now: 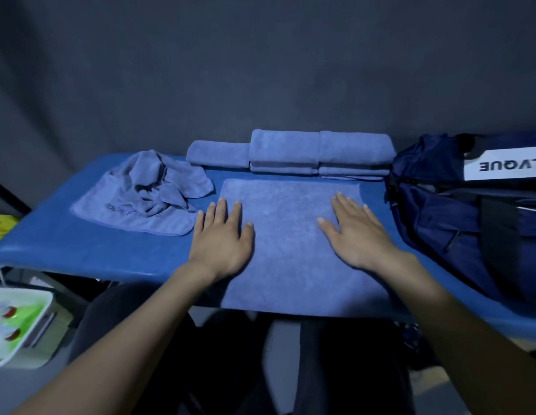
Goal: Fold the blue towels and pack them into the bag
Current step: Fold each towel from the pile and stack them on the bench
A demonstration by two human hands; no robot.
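On the blue desk (81, 244), the left hand (221, 238) and right hand (355, 232) pressed flat, fingers straight, on the spread towel (290, 223).

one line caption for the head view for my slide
Both hands, left hand and right hand, press flat on a spread blue towel beside the bag.

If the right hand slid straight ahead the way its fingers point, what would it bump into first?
Probably the folded towels stacked at the table's back edge. The right hand lies flat on the spread towel, fingers pointing slightly left, though depth is hard to judge.
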